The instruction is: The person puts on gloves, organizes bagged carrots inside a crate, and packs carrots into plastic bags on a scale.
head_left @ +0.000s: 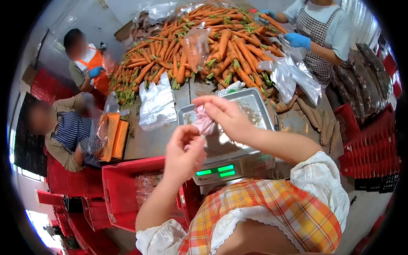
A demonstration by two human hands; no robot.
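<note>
In front of my chest, over the scale, both hands work on a crumpled pink cloth (205, 121), which may be a thin glove. My left hand (183, 155) is closed, with a bit of pink showing between its fingers. My right hand (227, 117) pinches the cloth's upper part between thumb and fingers. Beneath them is the scale's metal tray (267, 112), wet and stained with dirt. The weighing scale (220, 172) has lit green displays facing me.
A large heap of carrots (238, 51) covers the table's far side. Plastic bags (157, 104) lie left of the tray, and more bags (293, 76) lie right. A red crate (119, 191) with bagged goods stands at my left. Co-workers (70, 127) flank the table.
</note>
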